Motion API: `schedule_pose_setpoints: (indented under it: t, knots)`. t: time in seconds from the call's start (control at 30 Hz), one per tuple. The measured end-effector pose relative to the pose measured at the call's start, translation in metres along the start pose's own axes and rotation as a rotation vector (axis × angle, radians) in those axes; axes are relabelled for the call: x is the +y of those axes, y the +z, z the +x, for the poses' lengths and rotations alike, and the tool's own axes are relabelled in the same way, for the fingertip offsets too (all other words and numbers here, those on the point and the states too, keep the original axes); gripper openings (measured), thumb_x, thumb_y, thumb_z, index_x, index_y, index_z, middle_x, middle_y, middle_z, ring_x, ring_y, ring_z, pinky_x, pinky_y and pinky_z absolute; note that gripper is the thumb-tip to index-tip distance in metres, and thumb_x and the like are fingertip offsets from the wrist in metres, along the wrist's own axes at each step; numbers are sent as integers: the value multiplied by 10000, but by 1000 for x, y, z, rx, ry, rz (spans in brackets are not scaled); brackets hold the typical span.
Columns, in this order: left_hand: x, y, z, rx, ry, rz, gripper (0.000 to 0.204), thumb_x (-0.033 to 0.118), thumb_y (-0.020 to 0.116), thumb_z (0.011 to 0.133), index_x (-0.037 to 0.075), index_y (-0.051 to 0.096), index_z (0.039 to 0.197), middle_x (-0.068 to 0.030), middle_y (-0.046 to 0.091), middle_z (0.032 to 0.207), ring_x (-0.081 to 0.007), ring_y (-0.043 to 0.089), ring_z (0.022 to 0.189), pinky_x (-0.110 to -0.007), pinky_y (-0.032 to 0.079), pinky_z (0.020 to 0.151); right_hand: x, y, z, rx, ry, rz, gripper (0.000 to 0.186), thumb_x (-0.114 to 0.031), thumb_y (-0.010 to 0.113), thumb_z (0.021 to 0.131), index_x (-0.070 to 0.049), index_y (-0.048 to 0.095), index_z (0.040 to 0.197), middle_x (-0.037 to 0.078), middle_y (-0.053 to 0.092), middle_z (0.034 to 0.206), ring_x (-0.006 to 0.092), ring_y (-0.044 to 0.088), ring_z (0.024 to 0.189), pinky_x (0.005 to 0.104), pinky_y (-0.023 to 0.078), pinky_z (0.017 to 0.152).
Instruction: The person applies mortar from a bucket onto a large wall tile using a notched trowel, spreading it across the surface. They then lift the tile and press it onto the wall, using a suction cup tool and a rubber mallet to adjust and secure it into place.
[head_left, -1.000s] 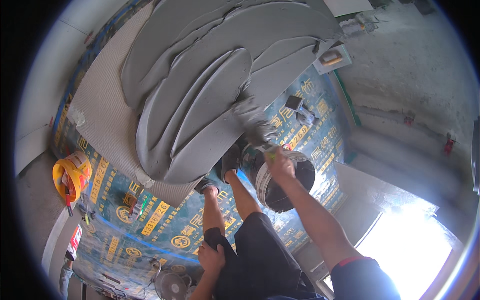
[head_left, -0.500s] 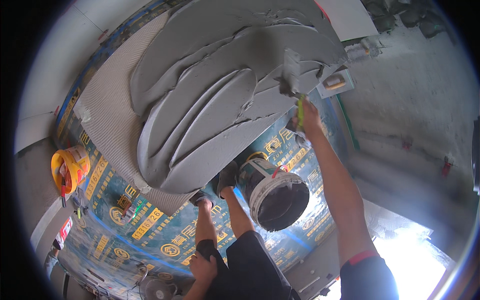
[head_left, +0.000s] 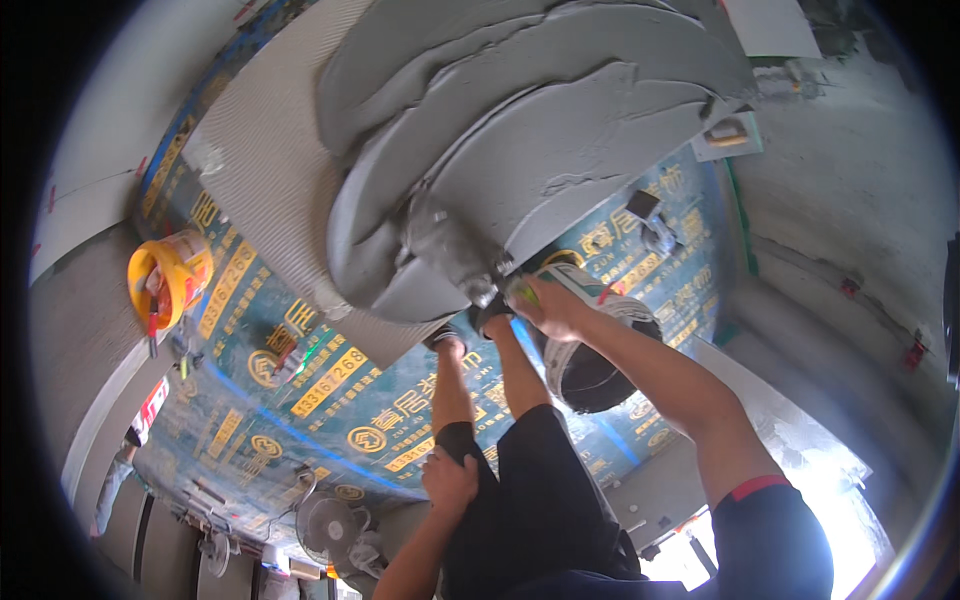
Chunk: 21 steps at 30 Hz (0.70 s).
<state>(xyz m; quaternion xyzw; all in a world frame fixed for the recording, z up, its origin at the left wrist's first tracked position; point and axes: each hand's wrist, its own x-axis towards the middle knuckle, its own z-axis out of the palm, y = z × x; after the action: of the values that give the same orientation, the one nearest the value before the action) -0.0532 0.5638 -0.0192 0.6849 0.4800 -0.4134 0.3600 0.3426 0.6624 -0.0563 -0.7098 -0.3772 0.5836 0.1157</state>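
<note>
Right hand (head_left: 555, 310) closed round the handle of the trowel (head_left: 452, 250), its blade ahead and to the left, so smeared and blurred that its edges vanish into the grey paste (head_left: 540, 165). Beyond, the ribbed slab (head_left: 265, 150) runs out of view at the top. The bucket (head_left: 603, 372) sits partly hidden beneath the right forearm. Left hand (head_left: 450, 480) on the shorts (head_left: 535, 475), fingers bent; whether they pinch cloth, I can't tell.

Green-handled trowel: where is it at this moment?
In the head view, the trowel sits slightly left of centre, its handle in the right hand and its blade over the grey paste, up and left of the bucket.
</note>
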Motion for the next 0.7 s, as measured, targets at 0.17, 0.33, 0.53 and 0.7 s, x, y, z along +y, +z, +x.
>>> schedule_pose_setpoints:
  t: [0.17, 0.33, 0.53, 0.7]
  knots:
    - [9, -11, -8, 74, -20, -63, 588, 392, 611, 800, -86, 480, 1116, -249, 581, 1009, -393, 591, 955, -479, 489, 810, 7, 37, -21, -262, 13, -231, 601, -508, 492, 923, -49, 404, 1300, 266, 643, 894, 450, 621, 853, 506, 473, 774]
    - [13, -6, -7, 33, -60, -131, 576, 382, 622, 792, -83, 482, 1104, -232, 581, 980, -389, 592, 929, -480, 490, 801, 20, 70, -40, -369, -24, -345, 647, -519, 523, 901, -124, 328, 1375, 236, 647, 838, 435, 629, 779, 501, 487, 700]
    - [5, 1, -9, 57, -78, -230, 560, 380, 635, 783, -75, 484, 1072, -225, 583, 965, -379, 593, 914, -491, 483, 788, -18, 51, -45, -461, -109, -448, 570, -506, 520, 905, -110, 403, 1299, 201, 648, 881, 428, 629, 778, 494, 498, 705]
    - [30, -59, -18, 54, -143, -216, 543, 383, 635, 784, -67, 485, 1050, -231, 584, 966, -379, 590, 910, -495, 477, 786, -54, 2, 1, -342, -289, -778, 530, -506, 434, 950, -75, 435, 1260, 211, 633, 920, 373, 666, 782, 473, 538, 651]
